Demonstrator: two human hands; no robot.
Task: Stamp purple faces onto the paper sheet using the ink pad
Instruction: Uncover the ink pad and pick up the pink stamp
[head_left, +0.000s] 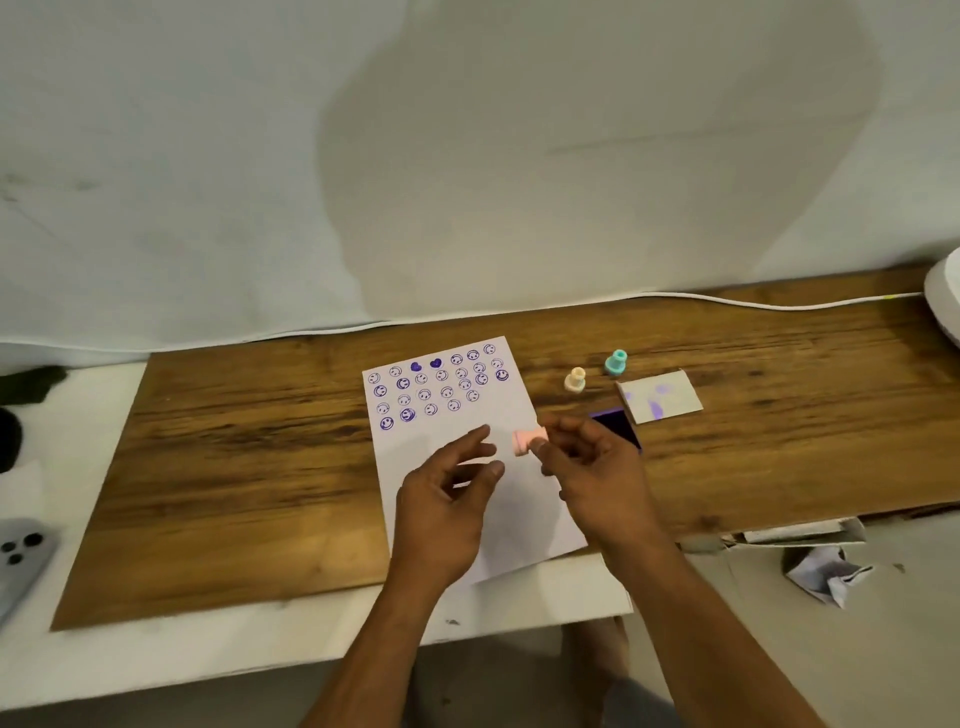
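Note:
A white paper sheet (498, 415) lies on the wooden board, its upper part covered with several rows of purple smiley faces and two solid hearts. My right hand (587, 467) pinches a small pink stamp (524, 441) by its end, holding it sideways just above the sheet's right part. My left hand (447, 493) hovers over the sheet's lower middle, fingers spread, holding nothing, a little left of the stamp. The dark purple ink pad (621, 423) sits just right of the sheet, partly hidden behind my right fingers.
A cream stamp (575, 379) and a teal stamp (616, 362) stand upright right of the sheet. The ink pad's stained lid (660, 397) lies beside them. A white cable (727, 301) runs along the wall. A phone (21, 556) lies at far left; crumpled paper (826, 571) at lower right.

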